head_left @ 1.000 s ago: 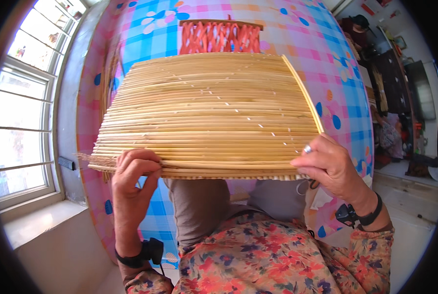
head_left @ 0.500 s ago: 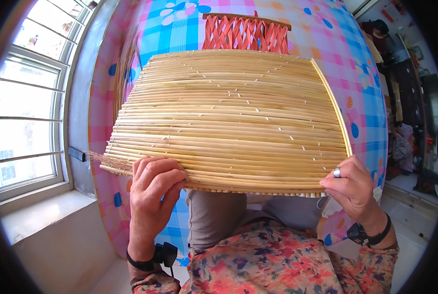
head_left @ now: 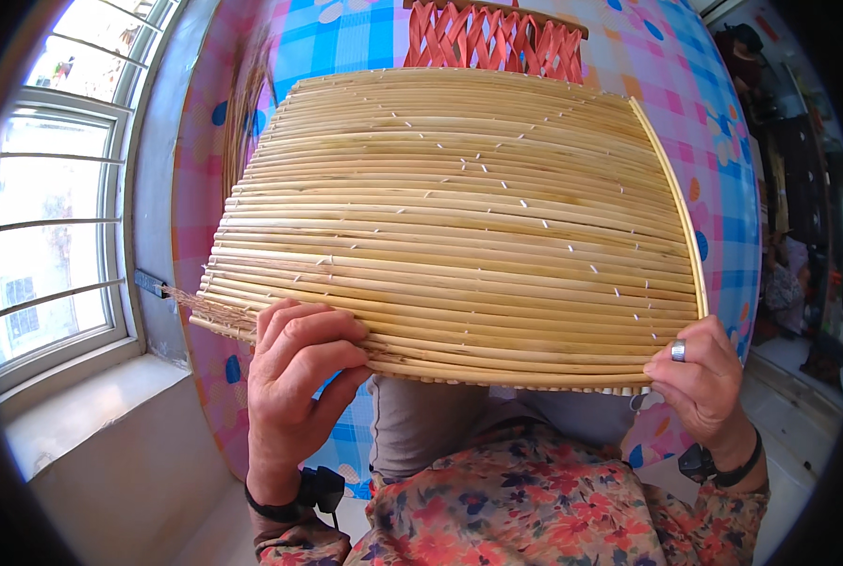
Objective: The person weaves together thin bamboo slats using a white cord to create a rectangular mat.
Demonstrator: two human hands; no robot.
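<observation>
A large mat of pale yellow stalks (head_left: 450, 217), laid side by side and stitched with white thread, spreads in front of me above my lap. My left hand (head_left: 304, 368) is closed on its near edge, left of the middle, fingers on top. A small tuft of brownish, feathery stalk ends (head_left: 214, 311) sticks out at the near left corner. At the near right corner my right hand (head_left: 700, 373) pinches the edge, thumb and fingers together. One lighter stalk (head_left: 674, 203) runs along the right side, across the ends of the others.
Behind the mat lies a red crisscross lattice (head_left: 497, 40) with a wooden bar, on a checked floral cloth (head_left: 704, 85). Loose thin stalks (head_left: 242, 118) lie at the far left. A barred window (head_left: 54, 208) stands left; shelves with dark items are at right.
The mat's right side and my right hand have shifted a little right in view. The red lattice appears higher and farther right. Both hands keep their hold on the near edge.
</observation>
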